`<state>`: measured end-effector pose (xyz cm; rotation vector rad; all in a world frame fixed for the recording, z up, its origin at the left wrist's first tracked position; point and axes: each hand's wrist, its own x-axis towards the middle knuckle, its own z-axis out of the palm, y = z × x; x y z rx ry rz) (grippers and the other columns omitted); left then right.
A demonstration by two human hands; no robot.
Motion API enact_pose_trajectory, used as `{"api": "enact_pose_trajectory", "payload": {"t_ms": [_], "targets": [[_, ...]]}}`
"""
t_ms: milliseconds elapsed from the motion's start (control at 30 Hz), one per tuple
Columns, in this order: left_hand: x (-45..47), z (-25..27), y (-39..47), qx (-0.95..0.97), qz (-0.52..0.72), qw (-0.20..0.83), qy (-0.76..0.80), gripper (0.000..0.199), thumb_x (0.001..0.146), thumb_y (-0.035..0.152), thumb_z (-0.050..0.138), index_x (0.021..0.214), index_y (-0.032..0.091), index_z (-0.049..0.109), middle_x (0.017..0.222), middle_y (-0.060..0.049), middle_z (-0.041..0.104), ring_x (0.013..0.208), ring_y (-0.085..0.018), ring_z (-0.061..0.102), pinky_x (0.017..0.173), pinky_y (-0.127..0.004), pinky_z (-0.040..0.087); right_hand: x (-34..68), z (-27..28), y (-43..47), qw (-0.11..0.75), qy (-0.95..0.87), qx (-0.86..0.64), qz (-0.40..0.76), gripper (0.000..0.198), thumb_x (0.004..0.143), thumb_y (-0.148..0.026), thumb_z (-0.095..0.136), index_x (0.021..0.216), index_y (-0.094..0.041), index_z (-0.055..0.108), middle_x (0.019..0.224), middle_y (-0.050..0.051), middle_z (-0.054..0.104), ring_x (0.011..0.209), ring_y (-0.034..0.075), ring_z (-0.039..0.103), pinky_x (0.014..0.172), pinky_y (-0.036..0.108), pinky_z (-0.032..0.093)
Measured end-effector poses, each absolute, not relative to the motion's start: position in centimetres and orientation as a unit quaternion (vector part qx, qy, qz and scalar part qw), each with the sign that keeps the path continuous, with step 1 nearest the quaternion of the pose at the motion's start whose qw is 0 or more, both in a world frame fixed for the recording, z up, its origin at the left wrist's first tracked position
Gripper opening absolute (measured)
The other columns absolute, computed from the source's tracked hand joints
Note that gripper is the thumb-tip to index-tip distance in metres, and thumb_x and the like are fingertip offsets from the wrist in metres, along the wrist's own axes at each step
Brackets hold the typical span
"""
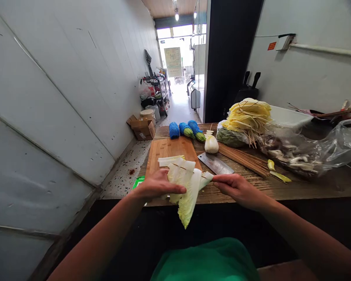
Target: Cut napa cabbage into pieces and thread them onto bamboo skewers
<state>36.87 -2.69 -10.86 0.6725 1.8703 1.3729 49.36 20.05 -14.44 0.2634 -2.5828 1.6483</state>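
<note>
My left hand (160,184) is closed on napa cabbage leaves (182,179), its thumb lying across their front. A thin wooden skewer runs through the white upper parts of the leaves. At the right end of the leaves, my right hand (234,187) pinches the skewer where it comes out, though the fingers hide most of that end. The leaves hang over the near edge of the wooden cutting board (160,150). More pale cabbage strips (166,160) lie on the board just behind my left hand.
A cleaver (216,164) lies right of the board, near a cabbage core (211,144) and a bundle of skewers (242,158). Zucchini in blue netting (187,130) lie behind. Skewered cabbage leaves (248,113) are piled at the right, beside a clear bag of mushrooms (298,158).
</note>
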Motion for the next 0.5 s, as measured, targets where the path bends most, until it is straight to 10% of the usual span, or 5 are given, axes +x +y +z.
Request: {"api": "enact_pose_trajectory", "payload": {"t_ms": [500], "targets": [[37.2,-12.0,-3.3,0.227,0.568,0.319,0.724,0.038,0.048,0.019,0.080,0.085,0.017,0.069,0.084,-0.005,0.071,0.078,-0.021,0.065,0.068,-0.027,0.050,48.9,-15.4,19.4,-0.129,-0.680,-0.001,0.722,0.042,0.076,-0.047,0.060,0.098,-0.012,0.060,0.051,-0.010,0.024,0.043,0.004,0.017,0.037,0.020,0.011]]}}
